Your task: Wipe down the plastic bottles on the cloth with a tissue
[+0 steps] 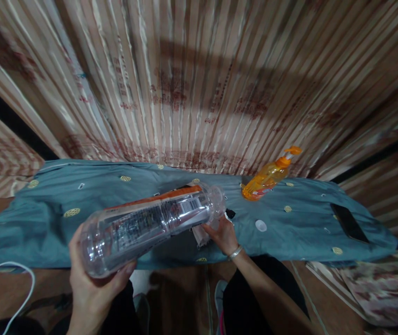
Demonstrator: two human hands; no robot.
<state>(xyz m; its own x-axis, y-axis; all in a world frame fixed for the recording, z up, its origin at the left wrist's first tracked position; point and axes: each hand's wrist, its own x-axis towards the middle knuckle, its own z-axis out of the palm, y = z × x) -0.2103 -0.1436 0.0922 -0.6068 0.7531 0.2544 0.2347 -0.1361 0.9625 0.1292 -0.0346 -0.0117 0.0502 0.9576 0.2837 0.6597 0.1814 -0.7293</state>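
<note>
A large clear plastic bottle (150, 223) with an orange and grey label lies tilted in the air above the cloth-covered surface, its neck pointing right. My left hand (92, 284) is wrapped round its base. At the open-looking neck, my right hand (224, 235), with a bracelet on the wrist, grips from below; some of its fingers are hidden behind the bottle. Beneath the bottle, next to my right hand, lies a pale crumpled-looking item (200, 236) that I cannot make out. A white round cap (260, 225) rests to the right of that hand.
An orange pump bottle (266, 180) leans in view at the back of the teal cloth (303, 232). A black phone (349, 223) lies at the right. Beyond my right hand is a small black object (230, 213). A striped curtain (199, 93) hangs behind; a white cable (27, 274) loops at lower left.
</note>
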